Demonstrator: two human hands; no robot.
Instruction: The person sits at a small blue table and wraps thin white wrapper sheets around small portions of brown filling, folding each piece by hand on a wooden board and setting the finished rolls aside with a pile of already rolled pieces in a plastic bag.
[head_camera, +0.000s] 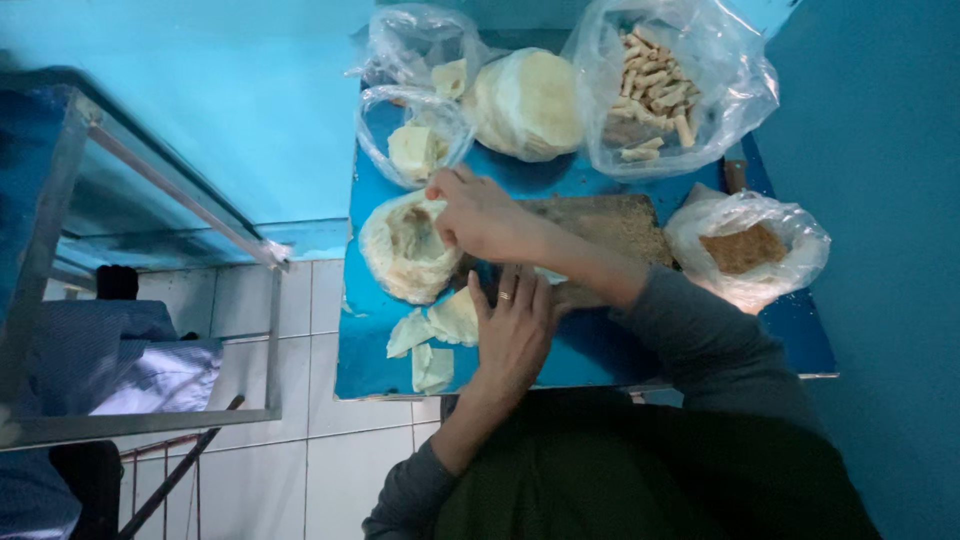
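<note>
On the blue desk: pale, thin round dough wrappers are laid out, stacked and bagged.
Right hand: fingers are pressed together in a pinch on the edge of the top sheet of the open stack of pale round wrappers, at the desk's left side.
Left hand: laid flat, fingers close together, a ring worn on one; the fingertips rest by a brown wooden board and next to the cut pale wrapper pieces.
Handling: each wrapper is judged light, limp and easily torn; sheets are likely to cling together, so one is best lifted by its rim and peeled slowly.
Count of wrapper stacks: one open stack, one larger wrapped round stack, two small clear bags with pale folded sheets.
Count of cut pieces: about three.
Count of other bags: one clear plastic bag of pale rolled sticks, one clear bag of brown crumbly filling.
</note>
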